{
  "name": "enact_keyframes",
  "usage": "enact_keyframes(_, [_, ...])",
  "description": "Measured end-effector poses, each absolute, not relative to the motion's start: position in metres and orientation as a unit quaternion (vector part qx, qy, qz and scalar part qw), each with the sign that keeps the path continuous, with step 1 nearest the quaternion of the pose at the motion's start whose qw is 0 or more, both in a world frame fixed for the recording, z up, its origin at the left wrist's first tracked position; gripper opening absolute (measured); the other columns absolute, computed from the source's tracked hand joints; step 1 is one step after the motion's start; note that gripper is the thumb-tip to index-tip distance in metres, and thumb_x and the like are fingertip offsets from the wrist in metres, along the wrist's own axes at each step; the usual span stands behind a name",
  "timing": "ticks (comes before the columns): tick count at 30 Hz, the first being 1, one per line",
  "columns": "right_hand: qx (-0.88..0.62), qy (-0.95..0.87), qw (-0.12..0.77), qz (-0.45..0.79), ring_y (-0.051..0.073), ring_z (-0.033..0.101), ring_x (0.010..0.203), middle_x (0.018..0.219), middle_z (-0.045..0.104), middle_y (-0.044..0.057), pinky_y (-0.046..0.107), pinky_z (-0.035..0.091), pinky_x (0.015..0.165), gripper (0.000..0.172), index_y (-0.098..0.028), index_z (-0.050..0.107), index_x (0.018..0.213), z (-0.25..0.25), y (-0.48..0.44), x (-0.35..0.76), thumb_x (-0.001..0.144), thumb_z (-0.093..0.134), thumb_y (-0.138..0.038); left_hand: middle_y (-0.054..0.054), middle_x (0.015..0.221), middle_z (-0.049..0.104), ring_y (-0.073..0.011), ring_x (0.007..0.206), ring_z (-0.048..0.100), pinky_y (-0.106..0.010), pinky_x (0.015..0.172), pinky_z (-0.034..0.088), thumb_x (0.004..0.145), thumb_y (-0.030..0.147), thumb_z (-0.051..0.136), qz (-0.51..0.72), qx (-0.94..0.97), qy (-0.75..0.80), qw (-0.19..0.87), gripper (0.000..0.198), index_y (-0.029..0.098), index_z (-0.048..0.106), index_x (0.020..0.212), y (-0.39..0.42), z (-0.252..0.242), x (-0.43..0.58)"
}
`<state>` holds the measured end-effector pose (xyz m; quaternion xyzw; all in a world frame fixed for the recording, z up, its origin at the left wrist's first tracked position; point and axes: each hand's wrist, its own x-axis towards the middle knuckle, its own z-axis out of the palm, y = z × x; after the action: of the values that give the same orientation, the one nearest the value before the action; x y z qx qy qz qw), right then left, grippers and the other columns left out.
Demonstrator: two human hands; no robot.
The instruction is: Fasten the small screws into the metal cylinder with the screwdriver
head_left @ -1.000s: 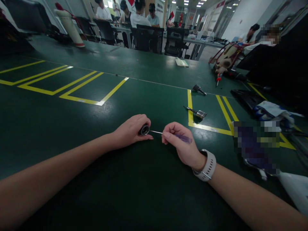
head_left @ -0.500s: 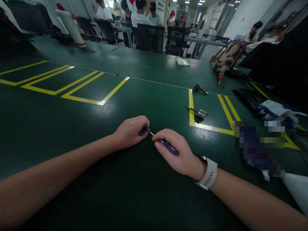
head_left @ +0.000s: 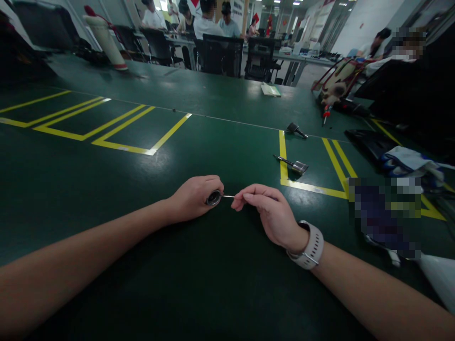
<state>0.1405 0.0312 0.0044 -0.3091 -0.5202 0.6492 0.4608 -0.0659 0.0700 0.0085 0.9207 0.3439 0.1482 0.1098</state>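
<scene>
My left hand is closed around a dark round hollow part with a metallic rim, its open end facing me. Most of that part is hidden by my fingers. In my right hand is a screwdriver, held in a pinch, its purple handle mostly covered. The thin shaft points left and reaches the side of the round part; whether the tip is inside it I cannot tell. Beyond my right hand lies a shiny metal piece with a thin shaft, and a darker similar piece is farther back.
Yellow tape outlines mark the green table. To the right are a white and blue cloth, a black flat object and a red-handled tool. A paper lies toward the back. People sit at farther tables.
My right hand has rolled and shifted slightly right, covering the purple handle, and the screwdriver shaft is now nearly level. My left hand and the round part have moved slightly down and right.
</scene>
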Motion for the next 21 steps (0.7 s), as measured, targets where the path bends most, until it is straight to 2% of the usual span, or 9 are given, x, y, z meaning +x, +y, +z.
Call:
enact_keyframes(7, [-0.316,-0.542,0.460,0.628,0.014,0.062,0.076,0.078,0.068,0.002,0.032,0.049,0.075,0.012,-0.019,0.069,0.081,0.0064,0.0268,0.1384,0.082,0.057,-0.020,-0.003,0.076,0.055,-0.0138,0.065,0.052,-0.024,0.056,0.038,0.077,0.013,0.048,0.126,0.922,0.352,0.101,0.005,0.016,0.051,0.078,0.0699,0.0094,-0.0647])
enact_keyframes(21, [-0.334,-0.478,0.480,0.655,0.014,0.060,0.063,0.063,0.067,0.002,0.030,0.046,0.065,0.017,-0.016,0.070,0.066,0.0070,0.0309,0.1384,0.075,0.055,-0.017,-0.001,0.076,0.054,-0.0130,0.068,0.050,-0.024,0.059,0.038,0.076,0.009,0.049,0.128,0.924,0.342,0.116,0.007,0.016,0.050,0.077,0.0710,0.0088,-0.0658])
